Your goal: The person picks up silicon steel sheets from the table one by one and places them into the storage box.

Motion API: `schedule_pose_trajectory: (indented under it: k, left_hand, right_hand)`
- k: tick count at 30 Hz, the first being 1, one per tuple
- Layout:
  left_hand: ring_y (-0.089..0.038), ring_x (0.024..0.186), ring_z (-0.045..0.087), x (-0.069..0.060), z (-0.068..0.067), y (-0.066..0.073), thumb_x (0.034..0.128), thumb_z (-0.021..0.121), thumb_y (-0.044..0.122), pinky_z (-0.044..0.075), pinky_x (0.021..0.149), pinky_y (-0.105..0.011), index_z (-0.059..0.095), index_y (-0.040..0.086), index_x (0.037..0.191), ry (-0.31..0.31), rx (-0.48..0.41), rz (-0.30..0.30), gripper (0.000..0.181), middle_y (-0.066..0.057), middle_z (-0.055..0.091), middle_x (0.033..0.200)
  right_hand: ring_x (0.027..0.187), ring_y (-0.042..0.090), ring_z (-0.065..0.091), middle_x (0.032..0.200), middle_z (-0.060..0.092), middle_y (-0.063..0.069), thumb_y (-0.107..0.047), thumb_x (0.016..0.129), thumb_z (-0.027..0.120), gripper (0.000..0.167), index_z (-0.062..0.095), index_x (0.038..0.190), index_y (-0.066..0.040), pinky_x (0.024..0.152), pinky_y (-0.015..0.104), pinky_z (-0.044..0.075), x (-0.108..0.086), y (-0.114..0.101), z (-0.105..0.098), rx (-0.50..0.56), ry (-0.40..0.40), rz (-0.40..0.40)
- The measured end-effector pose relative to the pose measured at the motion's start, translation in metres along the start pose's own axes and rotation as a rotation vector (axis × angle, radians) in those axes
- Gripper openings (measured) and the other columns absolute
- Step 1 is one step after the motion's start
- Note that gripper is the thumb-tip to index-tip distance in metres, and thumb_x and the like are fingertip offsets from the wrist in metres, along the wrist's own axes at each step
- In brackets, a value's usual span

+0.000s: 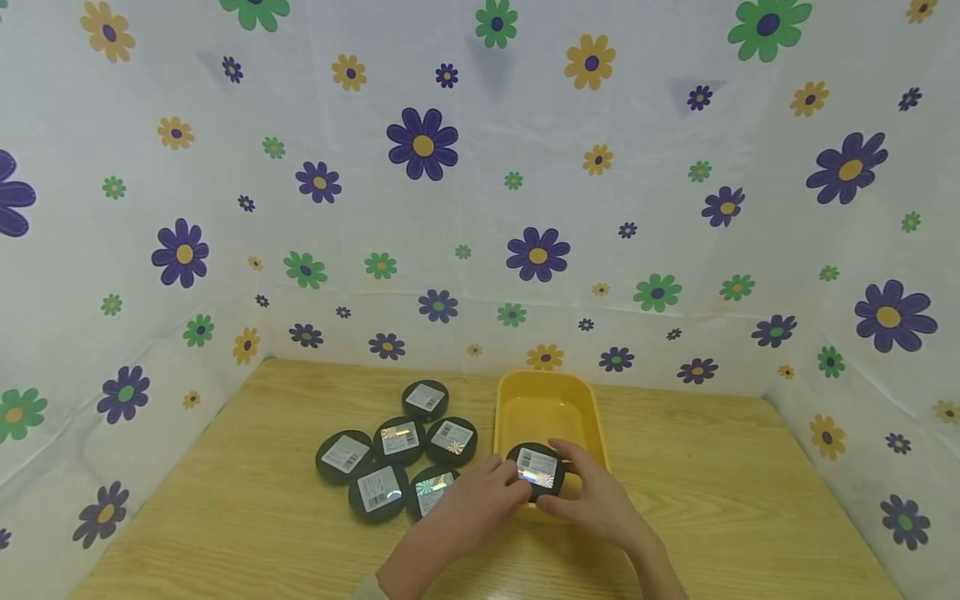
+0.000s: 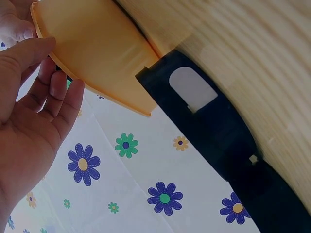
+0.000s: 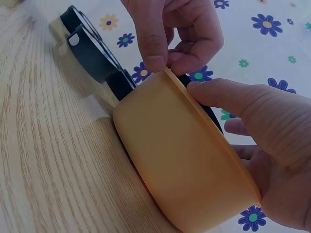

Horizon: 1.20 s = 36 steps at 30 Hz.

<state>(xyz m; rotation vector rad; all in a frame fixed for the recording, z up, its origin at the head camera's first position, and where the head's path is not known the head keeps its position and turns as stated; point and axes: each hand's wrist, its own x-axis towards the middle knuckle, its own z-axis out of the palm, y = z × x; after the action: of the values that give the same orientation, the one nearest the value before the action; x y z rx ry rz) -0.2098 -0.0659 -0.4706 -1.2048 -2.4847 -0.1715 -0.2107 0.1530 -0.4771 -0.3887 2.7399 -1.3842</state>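
A light yellowish wooden tabletop (image 1: 225, 533), its grain showing, spreads across the foreground and narrows toward the back. Nearest, a pale sleeve cuff (image 1: 370, 588) shows at the wrist of the left hand (image 1: 480, 498). Its bent fingers and thumb pinch the left side of a flat, round, black case (image 1: 536, 469) with a white printed label. The right hand (image 1: 596, 500) curves round the opposite side, thumb low and fingers toward the far edge, spread about as wide as the case.

The case is at the near end of a yellow, rounded rectangular plastic tray (image 1: 547, 408), label facing up; it is equally wide each way across, while a shiny holographic strip lies along the label's near side. In the right wrist view its dark edge shows just past the tray's rim. The tray stands on the table with its long axis running near to far.

To the left, six similar black cases (image 1: 344, 455) lie close together on the wood, labels up; the left hand partly covers one.

Beyond the table, a white cloth (image 1: 465, 200) printed with purple, yellow and green daisies hangs across the back and along both sides, faintly creased.
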Motion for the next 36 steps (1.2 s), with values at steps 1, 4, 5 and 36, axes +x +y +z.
schedule_pose_trajectory:
  k: [1, 4, 5, 36]
  left_hand:
    - [-0.012, 0.08, 0.049, 0.0, 0.0, 0.0, 0.0864, 0.075, 0.019, 0.043, 0.067, -0.017, 0.064, 0.022, 0.093, 0.0, 0.0, 0.0, 0.014, 0.006, 0.054, 0.088]
    - [-0.012, 0.08, 0.049, 0.0, 0.0, 0.0, 0.0864, 0.075, 0.019, 0.043, 0.066, -0.017, 0.064, 0.021, 0.093, 0.001, 0.007, 0.001, 0.014, 0.006, 0.053, 0.088]
    - [-0.012, 0.08, 0.049, 0.0, 0.0, 0.0, 0.0865, 0.075, 0.019, 0.043, 0.066, -0.017, 0.064, 0.021, 0.093, 0.001, 0.01, 0.003, 0.014, 0.006, 0.053, 0.088]
    - [-0.012, 0.079, 0.05, 0.0, -0.001, -0.001, 0.0838, 0.076, 0.016, 0.042, 0.066, -0.018, 0.061, 0.021, 0.089, 0.05, -0.013, 0.014, 0.016, 0.006, 0.054, 0.086]
  right_hand:
    - [0.124, 0.037, 0.056, 0.138, 0.056, 0.006, -0.035, 0.078, 0.084, 0.08, 0.045, 0.146, -0.018, 0.099, 0.061, 0.043, 0.0, 0.0, 0.0, 0.001, -0.001, 0.0]
    - [0.125, 0.037, 0.056, 0.138, 0.056, 0.007, -0.036, 0.078, 0.083, 0.079, 0.045, 0.146, -0.018, 0.099, 0.061, 0.044, 0.0, 0.0, 0.0, -0.002, -0.002, 0.001]
    - [0.125, 0.037, 0.056, 0.139, 0.056, 0.007, -0.035, 0.078, 0.083, 0.08, 0.045, 0.146, -0.017, 0.1, 0.061, 0.043, 0.0, 0.0, 0.0, 0.001, -0.002, 0.0]
    - [0.111, 0.033, 0.061, 0.125, 0.063, 0.013, 0.0, 0.08, 0.078, 0.057, 0.057, 0.132, -0.005, 0.089, 0.045, 0.054, -0.011, 0.002, -0.023, -0.052, 0.292, -0.334]
